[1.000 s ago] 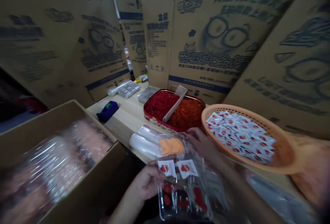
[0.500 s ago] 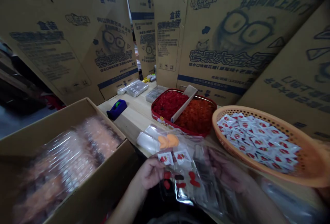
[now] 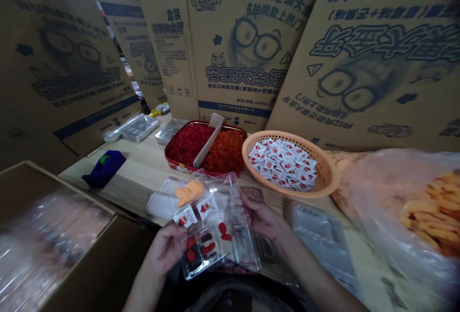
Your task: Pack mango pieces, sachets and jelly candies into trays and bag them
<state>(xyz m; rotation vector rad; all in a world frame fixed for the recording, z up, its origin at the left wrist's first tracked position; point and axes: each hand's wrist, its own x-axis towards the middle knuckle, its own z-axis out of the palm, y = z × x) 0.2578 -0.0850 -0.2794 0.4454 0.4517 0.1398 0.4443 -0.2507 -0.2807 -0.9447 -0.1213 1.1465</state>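
In the head view, my left hand (image 3: 166,248) pinches the left edge of a clear plastic blister pack (image 3: 212,260), close to the sachets. My right hand (image 3: 265,217) grips its right side, where a clear lid (image 3: 247,249) stands partly folded up. Orange candy pieces (image 3: 189,192) show at the pack's far end. Below them lie two small white sachets (image 3: 207,206) with red print. Red and black candy pieces (image 3: 224,231) fill the nearer compartments. The pack is tilted above the table's front edge. Some of my fingertips are hidden behind the plastic.
Beyond the pack stand a red tin (image 3: 187,146) of red and orange pieces and an orange basket (image 3: 328,173) of sachets. A blue tape dispenser (image 3: 104,168) and a carton (image 3: 104,235) are left. Clear trays (image 3: 319,235) and a bag of orange candy (image 3: 427,211) lie right.
My view has swung right, bringing the bag of orange candy into sight. Both hands keep hold of the blister pack, which is turned a little, and its lid stands closer over it.
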